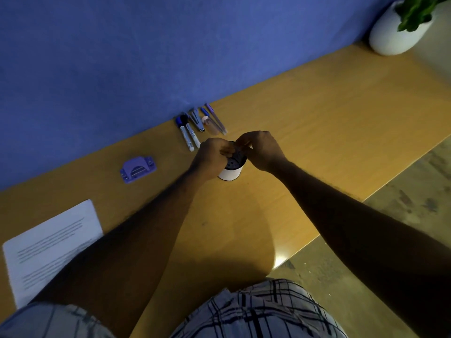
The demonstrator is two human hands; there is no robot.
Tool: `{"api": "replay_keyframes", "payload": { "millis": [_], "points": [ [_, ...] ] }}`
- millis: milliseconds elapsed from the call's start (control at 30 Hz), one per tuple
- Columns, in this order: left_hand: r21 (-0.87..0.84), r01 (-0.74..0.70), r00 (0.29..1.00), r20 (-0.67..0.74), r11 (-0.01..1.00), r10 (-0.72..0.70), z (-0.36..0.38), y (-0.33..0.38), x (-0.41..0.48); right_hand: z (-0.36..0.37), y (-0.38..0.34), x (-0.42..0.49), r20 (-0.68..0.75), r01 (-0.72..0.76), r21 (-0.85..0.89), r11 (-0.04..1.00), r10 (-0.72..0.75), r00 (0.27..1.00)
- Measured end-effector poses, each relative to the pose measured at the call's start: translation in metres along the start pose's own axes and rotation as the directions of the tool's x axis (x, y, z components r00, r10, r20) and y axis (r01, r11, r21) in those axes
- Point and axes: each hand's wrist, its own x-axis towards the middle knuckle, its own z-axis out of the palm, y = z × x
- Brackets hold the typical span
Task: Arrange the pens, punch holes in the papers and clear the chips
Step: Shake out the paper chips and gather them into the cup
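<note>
Hands (240,150) over upright pen holder (231,170)

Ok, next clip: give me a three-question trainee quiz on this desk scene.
1. True or false: the hole punch lies on the paper.
2. Where are both hands? A) at the top of the pen holder B) on the paper C) on the plant pot
3. Fill in: the pens lie in a row against the blue ____.

Key: 1 false, it sits apart on the desk; 2 A; 3 wall.
</note>
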Motion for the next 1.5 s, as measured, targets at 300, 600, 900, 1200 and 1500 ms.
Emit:
{"api": "replay_keyframes", "payload": {
  "millis": [300, 600, 900, 1200, 1500],
  "points": [
    [-0.32, 0.164, 0.975, 0.197, 0.933, -0.104, -0.011, 0.008, -0.012, 0.005, -0.006, -0.006, -0.015, 0.004, 0.04, 0.999, -0.003, 1.0],
    [-0.596, 0.237, 0.971, 0.139, 0.767, -0.193, -0.039, -0.003, -0.033, 0.005, -0.011, -0.011, -0.016, 0.096, 0.031, 0.995, -0.096, 0.995],
    [-0.445, 0.249, 0.962, 0.01, 0.86, -0.273, -0.061, -0.067, -0.088, 0.044, -0.05, -0.036, -0.179, 0.329, 0.099, 0.939, -0.308, 0.934],
    [0.113, 0.235, 0.967, -0.127, 0.965, -0.221, -0.067, -0.135, -0.149, 0.109, -0.075, -0.062, 0.091, 0.333, 0.2, 0.921, -0.356, 0.93],
    [0.285, 0.262, 0.963, -0.14, 0.922, -0.23, -0.04, -0.152, -0.176, 0.141, -0.063, -0.064, 0.305, 0.267, 0.112, 0.957, -0.289, 0.908]
  ]
}}
